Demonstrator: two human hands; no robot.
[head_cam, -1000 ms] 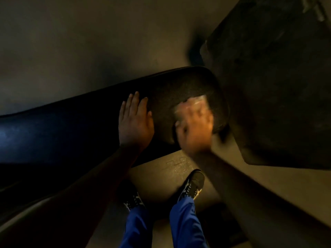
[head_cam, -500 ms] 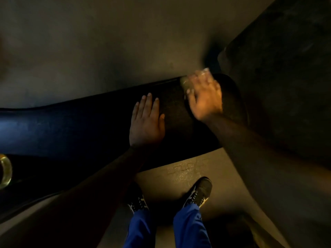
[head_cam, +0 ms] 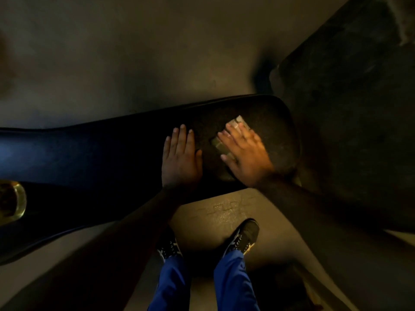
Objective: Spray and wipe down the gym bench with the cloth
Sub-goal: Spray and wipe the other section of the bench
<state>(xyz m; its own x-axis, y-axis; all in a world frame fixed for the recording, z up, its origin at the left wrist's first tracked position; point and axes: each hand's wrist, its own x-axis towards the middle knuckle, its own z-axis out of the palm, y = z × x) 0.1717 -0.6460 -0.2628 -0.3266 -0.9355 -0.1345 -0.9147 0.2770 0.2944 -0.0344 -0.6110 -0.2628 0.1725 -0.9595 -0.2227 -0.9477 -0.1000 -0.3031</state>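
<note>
Two hands lie flat on the dark padded gym bench, side by side near its rounded end. The left hand rests palm down on the padding, fingers straight and held close together, holding nothing. Just beside it, toward the rounded end, the right hand lies palm down with fingers spread, pressing on the cloth. The cloth is pale and sits flat on the bench top under the right hand's fingers, its edges showing beyond the fingertips and beside the thumb. The lighting is dim and the right hand is slightly blurred. Below both hands, nearer the person, stand two dark shoes and blue trouser legs on the floor. Far off to the left of the left hand, a yellowish rounded object shows at the frame edge; what it is cannot be told.
</note>
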